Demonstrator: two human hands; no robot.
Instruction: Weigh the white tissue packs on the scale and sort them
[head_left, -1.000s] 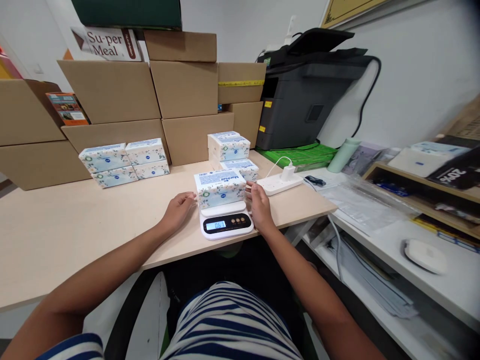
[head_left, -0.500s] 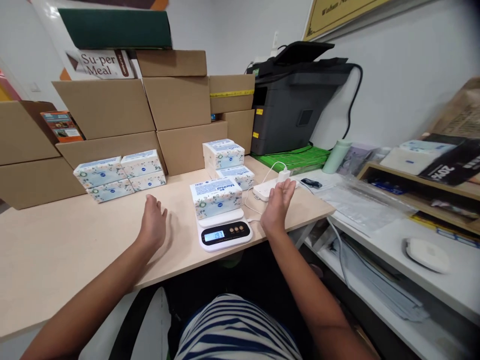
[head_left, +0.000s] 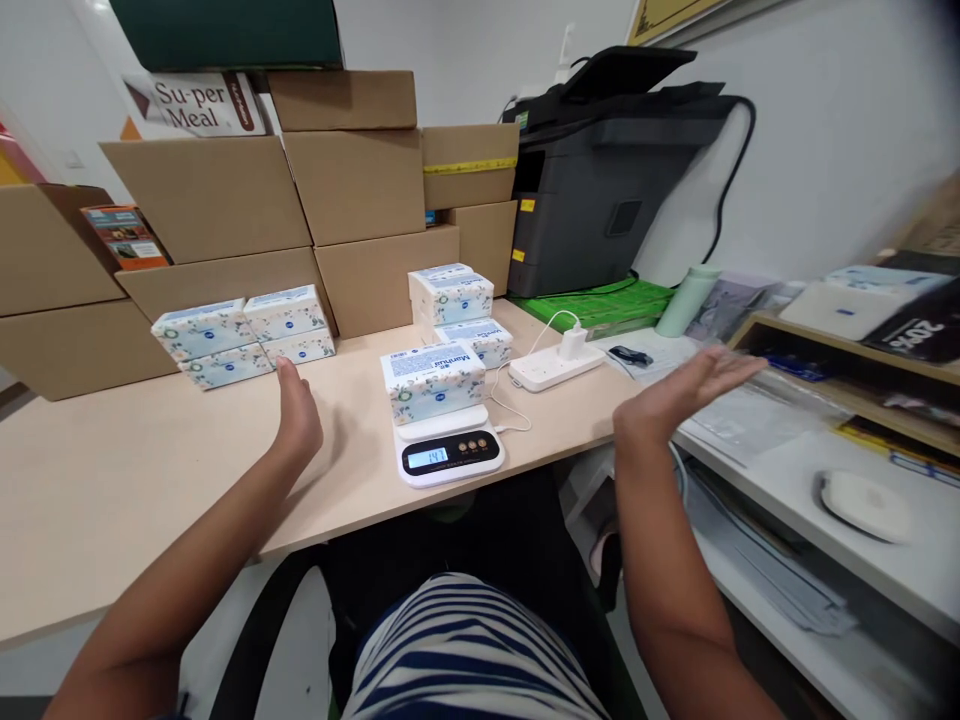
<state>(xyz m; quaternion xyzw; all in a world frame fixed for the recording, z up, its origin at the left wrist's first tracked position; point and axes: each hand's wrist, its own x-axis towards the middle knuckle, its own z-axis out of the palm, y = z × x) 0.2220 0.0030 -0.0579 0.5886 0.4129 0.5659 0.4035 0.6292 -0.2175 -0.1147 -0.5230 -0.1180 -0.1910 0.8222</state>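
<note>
A pack of tissues (head_left: 435, 385) with a floral print rests on the white digital scale (head_left: 450, 458), whose lit display shows a number. To the left of the scale, my left hand (head_left: 298, 408) is held with fingers stretched, touching none of the packs. My right hand (head_left: 679, 393) is off to the right with palm turned up and fingers extended, holding nothing. Several more tissue packs (head_left: 214, 335) are stacked at the back left of the wooden table (head_left: 97, 480). Another tissue pack stack (head_left: 457, 300) stands just behind the scale.
Cardboard boxes (head_left: 356, 190) are piled along the back. A white power strip (head_left: 551, 368) with a plugged-in charger lies right of the scale, its cable running to it. Beyond are a dark printer (head_left: 600, 190), a green bottle (head_left: 686, 302) and a white side desk (head_left: 780, 480).
My right hand has swung right, away from the power strip and scale. My left hand has shifted only slightly. The camera view has tilted down a little.
</note>
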